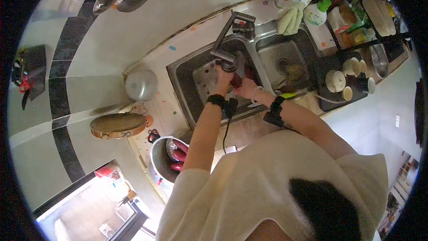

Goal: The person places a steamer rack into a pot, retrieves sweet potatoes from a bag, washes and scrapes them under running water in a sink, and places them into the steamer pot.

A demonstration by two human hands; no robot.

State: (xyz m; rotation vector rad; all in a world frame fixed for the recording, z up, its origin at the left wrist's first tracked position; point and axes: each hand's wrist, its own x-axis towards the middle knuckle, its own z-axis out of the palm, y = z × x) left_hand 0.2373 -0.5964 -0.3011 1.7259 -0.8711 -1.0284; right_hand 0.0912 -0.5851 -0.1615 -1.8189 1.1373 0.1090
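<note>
Over the left basin of the steel sink (187, 102), my left hand (224, 80) is closed on a dark red sweet potato (236, 81). My right hand (248, 90) reaches in from the other side, with its fingers closed against the same sweet potato. Right above both hands hangs the head of the black faucet (228, 64), and water seems to run from it. Part of the sweet potato is covered by my fingers. Below my right wrist a pale, thin object shows, too small to name.
A metal pot (156, 160) holding several red sweet potatoes (179, 155) stands left of my left arm. Cups and a teapot (335, 81) sit on a dark tray at right. A green cloth (290, 18) and soap bottle (315, 14) are behind the right basin.
</note>
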